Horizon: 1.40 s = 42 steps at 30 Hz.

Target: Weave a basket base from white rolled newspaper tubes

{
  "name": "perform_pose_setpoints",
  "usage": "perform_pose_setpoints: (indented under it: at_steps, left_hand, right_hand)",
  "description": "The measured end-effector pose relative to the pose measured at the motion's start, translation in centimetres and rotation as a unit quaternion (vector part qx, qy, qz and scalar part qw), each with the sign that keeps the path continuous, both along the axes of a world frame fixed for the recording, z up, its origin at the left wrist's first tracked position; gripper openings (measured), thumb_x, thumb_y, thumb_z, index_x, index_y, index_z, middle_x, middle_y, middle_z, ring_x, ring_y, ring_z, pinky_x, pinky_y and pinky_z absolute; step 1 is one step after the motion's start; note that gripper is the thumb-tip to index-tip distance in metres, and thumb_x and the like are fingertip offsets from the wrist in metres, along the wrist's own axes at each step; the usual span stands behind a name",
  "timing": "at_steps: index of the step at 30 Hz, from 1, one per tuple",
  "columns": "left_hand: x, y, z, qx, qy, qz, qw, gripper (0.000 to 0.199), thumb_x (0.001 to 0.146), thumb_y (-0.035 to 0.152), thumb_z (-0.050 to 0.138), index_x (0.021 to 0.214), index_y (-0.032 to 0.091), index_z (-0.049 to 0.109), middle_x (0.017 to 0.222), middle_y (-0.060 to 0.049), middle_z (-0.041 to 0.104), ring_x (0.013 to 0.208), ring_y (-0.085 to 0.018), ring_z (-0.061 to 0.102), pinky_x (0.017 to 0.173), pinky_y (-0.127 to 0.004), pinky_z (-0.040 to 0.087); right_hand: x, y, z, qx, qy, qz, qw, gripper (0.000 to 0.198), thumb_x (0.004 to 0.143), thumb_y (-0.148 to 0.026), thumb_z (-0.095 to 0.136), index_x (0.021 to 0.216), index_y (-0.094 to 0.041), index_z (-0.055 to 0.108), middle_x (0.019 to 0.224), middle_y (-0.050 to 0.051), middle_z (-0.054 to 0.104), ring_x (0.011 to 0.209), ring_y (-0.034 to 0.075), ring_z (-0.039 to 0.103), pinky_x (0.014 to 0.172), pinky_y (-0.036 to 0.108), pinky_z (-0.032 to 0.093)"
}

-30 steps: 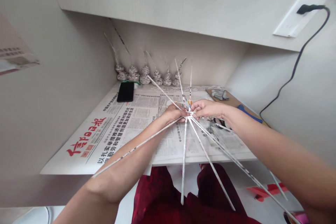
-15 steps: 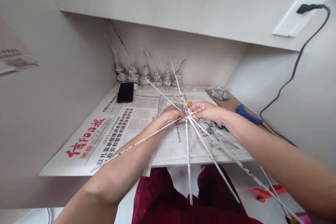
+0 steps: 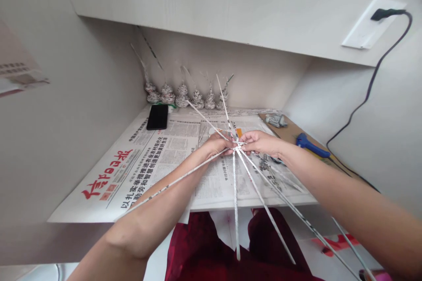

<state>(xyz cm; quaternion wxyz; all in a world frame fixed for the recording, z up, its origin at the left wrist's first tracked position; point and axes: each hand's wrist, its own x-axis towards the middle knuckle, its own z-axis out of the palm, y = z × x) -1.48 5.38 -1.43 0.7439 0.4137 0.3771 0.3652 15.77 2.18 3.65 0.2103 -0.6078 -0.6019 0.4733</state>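
Several thin rolled newspaper tubes (image 3: 236, 202) fan out like spokes from a small woven centre (image 3: 238, 145) held above the newspaper. My left hand (image 3: 218, 144) pinches this centre from the left, fingers closed. From the other side my right hand (image 3: 259, 142) is closed on it too, thumb and fingertips pressed together near the crossing. Some tubes point toward the back wall, one lies along my left forearm, and others hang past the table's front edge. The exact weave under my fingertips is partly hidden.
Several gourd-shaped woven paper pieces (image 3: 182, 95) line the back wall. A black phone (image 3: 157, 117) rests on the spread newspaper (image 3: 151, 162). At right are a blue-handled glue gun (image 3: 311, 145), a crumpled grey lump (image 3: 276, 120) on cardboard, and a power cord (image 3: 369, 83) from the socket.
Both hands keep their grip on the centre and have hardly moved. The hanging tube ends have shifted slightly, and the whole view has tilted a little.
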Motion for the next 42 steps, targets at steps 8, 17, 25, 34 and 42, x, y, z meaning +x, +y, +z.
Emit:
perform_pose_setpoints:
  at_steps: [8,17,25,34,42]
  left_hand:
    - [-0.1,-0.1,0.1,-0.015,-0.017,-0.015,1.0,0.021,0.052,0.001,0.082,0.065,0.009,0.067,0.06,-0.001,0.063,0.05,-0.007,0.058,0.046,-0.014,0.049]
    - [0.6,-0.3,-0.1,-0.006,0.002,0.027,1.0,0.023,0.053,0.001,0.083,0.065,0.01,0.066,0.059,0.0,0.063,0.052,-0.008,0.06,0.052,-0.018,0.05]
    - [0.8,-0.6,0.0,0.015,0.028,0.052,0.998,0.023,0.058,-0.002,0.079,0.063,0.012,0.06,0.055,0.003,0.061,0.05,-0.009,0.058,0.055,-0.022,0.052]
    - [0.6,-0.5,0.0,0.009,0.016,0.019,1.0,0.023,0.054,0.002,0.084,0.067,0.011,0.068,0.061,0.0,0.064,0.053,-0.008,0.059,0.054,-0.019,0.051]
    - [0.4,-0.6,-0.2,0.008,0.004,-0.002,1.0,0.024,0.052,0.004,0.085,0.067,0.008,0.067,0.063,-0.002,0.064,0.052,-0.009,0.06,0.05,-0.018,0.051]
  right_hand:
    - [-1.4,-0.9,-0.3,0.04,0.026,-0.045,0.998,0.021,0.06,-0.02,0.077,0.069,-0.018,0.059,0.059,-0.003,0.063,0.053,0.009,0.053,0.052,0.02,0.043]
    - [-1.6,-0.8,-1.4,0.088,-0.006,-0.069,0.994,0.017,0.059,-0.015,0.072,0.065,-0.019,0.057,0.055,-0.003,0.061,0.051,0.011,0.054,0.053,0.021,0.045]
    - [-1.0,-0.9,-0.3,0.082,-0.042,-0.044,0.995,0.013,0.061,-0.022,0.071,0.072,-0.018,0.067,0.064,-0.002,0.065,0.063,0.013,0.058,0.061,0.022,0.045]
    - [-0.6,-0.3,-0.5,0.118,-0.099,-0.044,0.987,0.016,0.059,-0.027,0.072,0.072,-0.019,0.069,0.066,-0.002,0.065,0.065,0.014,0.056,0.062,0.023,0.043]
    - [-1.3,0.1,-0.1,0.184,-0.278,0.002,0.943,0.01,0.065,-0.021,0.066,0.075,-0.022,0.068,0.067,0.0,0.063,0.064,0.016,0.055,0.058,0.025,0.037]
